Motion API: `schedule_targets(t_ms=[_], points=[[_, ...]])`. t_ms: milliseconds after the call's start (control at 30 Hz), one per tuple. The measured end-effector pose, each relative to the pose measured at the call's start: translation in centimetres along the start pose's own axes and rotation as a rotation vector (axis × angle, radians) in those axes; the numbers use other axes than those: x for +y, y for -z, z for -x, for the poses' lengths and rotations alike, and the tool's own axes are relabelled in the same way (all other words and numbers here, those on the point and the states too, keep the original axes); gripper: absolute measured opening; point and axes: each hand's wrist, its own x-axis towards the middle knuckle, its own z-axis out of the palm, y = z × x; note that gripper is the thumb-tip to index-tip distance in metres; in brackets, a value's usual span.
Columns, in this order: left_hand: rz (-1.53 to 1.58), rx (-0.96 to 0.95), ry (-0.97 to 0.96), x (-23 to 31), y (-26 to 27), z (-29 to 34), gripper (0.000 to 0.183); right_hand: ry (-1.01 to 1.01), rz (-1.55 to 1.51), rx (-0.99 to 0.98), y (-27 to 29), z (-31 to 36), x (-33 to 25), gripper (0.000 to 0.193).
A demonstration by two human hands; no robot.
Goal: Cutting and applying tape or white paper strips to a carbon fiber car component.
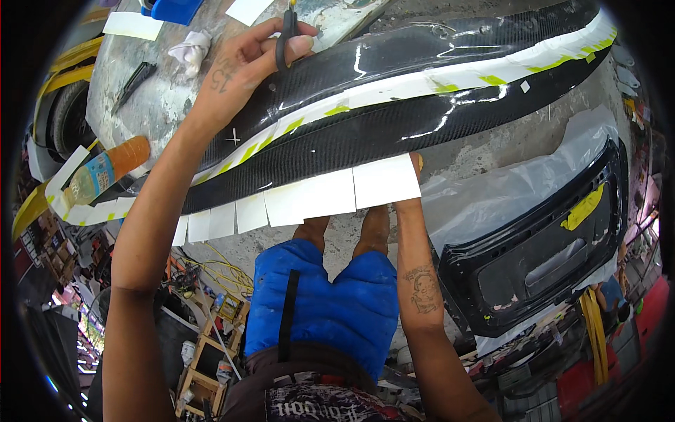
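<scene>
My left hand is over the far side of the work, its fingers curled round the black handle of what looks like a pair of scissors. Below it lies a long, curved black carbon-fibre panel. A band of overlapping white paper strips with yellow-green tape marks runs along the panel. White paper pieces hang side by side from its near edge. At the rightmost piece is my right hand, mostly behind the paper, so its fingers are hidden.
An orange-and-clear bottle lies at the left. A crumpled white cloth, a black clip-like tool and a paper sheet rest on the worn table. To the right, a black car tailgate panel lies on plastic sheeting.
</scene>
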Motion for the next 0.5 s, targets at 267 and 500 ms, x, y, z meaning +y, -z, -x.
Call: schedule_targets(t_ms=[267,500], points=[[-0.033,0.034,-0.052,-0.3,0.1,0.2,0.058,-0.21,-0.193,0.157,-1.9,-0.8,-3.0,0.025],[-0.021,0.016,-0.04,-0.5,0.3,0.1,0.057,-0.282,-0.328,0.179,-1.3,-0.9,-1.9,0.019]])
